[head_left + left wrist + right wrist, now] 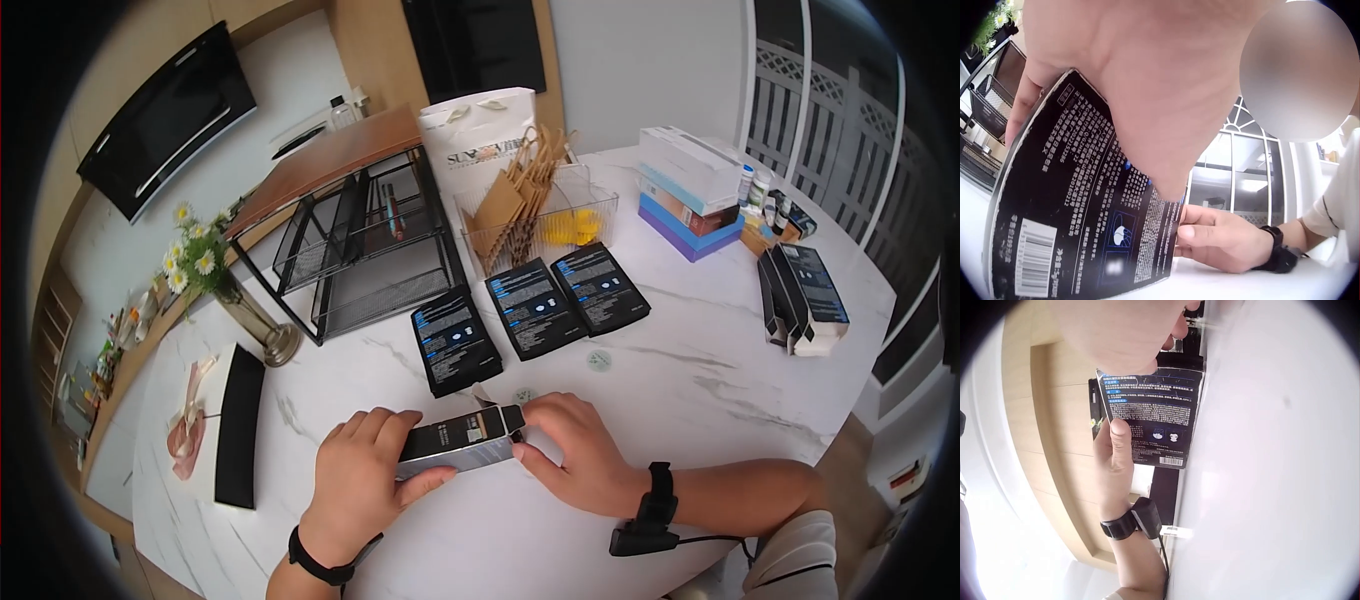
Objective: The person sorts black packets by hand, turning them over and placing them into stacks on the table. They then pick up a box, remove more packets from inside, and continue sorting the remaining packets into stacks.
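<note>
A black printed carton (455, 437) lies on its side close over the marble-patterned table, its lid flaps standing at the right end. My left hand (355, 480) grips it from the left, thumb along the near side and fingers over the far side. At the flap end, my right hand (580, 455) pinches the carton's edge between thumb and fingers. Small print and a barcode cover the face seen in the left wrist view, where the carton (1079, 194) fills the lower left. Just beyond stand three black printed packs: left (455, 340), middle (537, 308) and right (603, 288).
Behind the packs are a black mesh rack (375, 270) and a clear bin (590, 205) with brown paper bags. A flower vase (255, 315) and a ribboned box (225, 430) stand left. Stacked boxes (690, 215) and more black cartons (805, 295) sit right. Round stickers (598, 360) lie on the table.
</note>
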The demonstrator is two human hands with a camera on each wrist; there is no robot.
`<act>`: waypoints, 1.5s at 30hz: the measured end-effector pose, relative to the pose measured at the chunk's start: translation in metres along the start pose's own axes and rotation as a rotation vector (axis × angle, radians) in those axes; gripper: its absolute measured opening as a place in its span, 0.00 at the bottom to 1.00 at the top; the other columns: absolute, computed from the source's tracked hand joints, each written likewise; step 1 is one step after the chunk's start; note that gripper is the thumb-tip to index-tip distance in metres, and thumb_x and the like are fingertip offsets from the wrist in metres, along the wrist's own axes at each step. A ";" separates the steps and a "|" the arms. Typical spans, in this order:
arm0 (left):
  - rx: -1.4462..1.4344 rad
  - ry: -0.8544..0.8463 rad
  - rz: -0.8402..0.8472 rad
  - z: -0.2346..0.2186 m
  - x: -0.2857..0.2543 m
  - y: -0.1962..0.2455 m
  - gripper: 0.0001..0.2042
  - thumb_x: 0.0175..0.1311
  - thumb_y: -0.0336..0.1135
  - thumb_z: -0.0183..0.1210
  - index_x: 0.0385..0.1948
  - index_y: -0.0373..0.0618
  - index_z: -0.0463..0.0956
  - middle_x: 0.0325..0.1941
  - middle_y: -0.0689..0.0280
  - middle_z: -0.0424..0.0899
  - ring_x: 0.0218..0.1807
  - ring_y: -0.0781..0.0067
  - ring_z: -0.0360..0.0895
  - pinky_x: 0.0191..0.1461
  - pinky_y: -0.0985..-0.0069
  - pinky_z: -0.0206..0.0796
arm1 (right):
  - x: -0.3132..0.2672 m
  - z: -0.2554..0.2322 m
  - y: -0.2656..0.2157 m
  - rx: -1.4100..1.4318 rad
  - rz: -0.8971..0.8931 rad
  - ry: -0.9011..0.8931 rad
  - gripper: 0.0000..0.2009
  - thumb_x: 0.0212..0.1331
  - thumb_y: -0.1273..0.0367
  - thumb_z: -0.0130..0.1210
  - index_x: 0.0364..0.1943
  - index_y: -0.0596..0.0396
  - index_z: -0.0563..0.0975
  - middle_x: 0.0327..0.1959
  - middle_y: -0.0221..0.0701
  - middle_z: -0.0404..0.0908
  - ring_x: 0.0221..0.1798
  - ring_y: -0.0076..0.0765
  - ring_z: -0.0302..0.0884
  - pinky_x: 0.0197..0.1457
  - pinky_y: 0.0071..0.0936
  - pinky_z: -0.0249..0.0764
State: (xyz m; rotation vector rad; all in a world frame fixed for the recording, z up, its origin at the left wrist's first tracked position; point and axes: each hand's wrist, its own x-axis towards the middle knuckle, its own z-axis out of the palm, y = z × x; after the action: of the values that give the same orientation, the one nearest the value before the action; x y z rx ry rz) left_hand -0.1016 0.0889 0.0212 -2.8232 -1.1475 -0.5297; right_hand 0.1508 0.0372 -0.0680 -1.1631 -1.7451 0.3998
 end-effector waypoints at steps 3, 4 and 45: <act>-0.006 0.016 -0.035 0.003 -0.001 0.002 0.32 0.54 0.62 0.69 0.47 0.40 0.80 0.36 0.58 0.84 0.38 0.51 0.82 0.41 0.62 0.74 | 0.002 -0.001 0.005 0.012 -0.052 -0.016 0.12 0.63 0.71 0.61 0.47 0.59 0.74 0.47 0.37 0.78 0.50 0.47 0.74 0.57 0.43 0.68; -0.018 0.024 -0.029 0.003 -0.001 0.001 0.31 0.55 0.61 0.69 0.46 0.40 0.81 0.36 0.58 0.83 0.37 0.52 0.82 0.40 0.63 0.74 | 0.003 -0.002 0.006 0.113 -0.021 -0.067 0.11 0.63 0.71 0.61 0.46 0.59 0.74 0.45 0.37 0.78 0.47 0.47 0.75 0.54 0.42 0.69; -1.220 0.149 -0.225 0.043 -0.016 0.009 0.31 0.78 0.43 0.56 0.74 0.38 0.54 0.71 0.62 0.69 0.70 0.72 0.64 0.75 0.69 0.55 | 0.008 -0.014 -0.019 0.292 0.064 -0.130 0.34 0.71 0.58 0.58 0.70 0.69 0.60 0.64 0.52 0.71 0.68 0.53 0.69 0.72 0.45 0.63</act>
State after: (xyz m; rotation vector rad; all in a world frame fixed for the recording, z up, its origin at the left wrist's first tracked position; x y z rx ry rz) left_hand -0.0936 0.0792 -0.0233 -3.3735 -1.4266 -2.0016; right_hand 0.1519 0.0321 -0.0440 -1.0015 -1.6948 0.7574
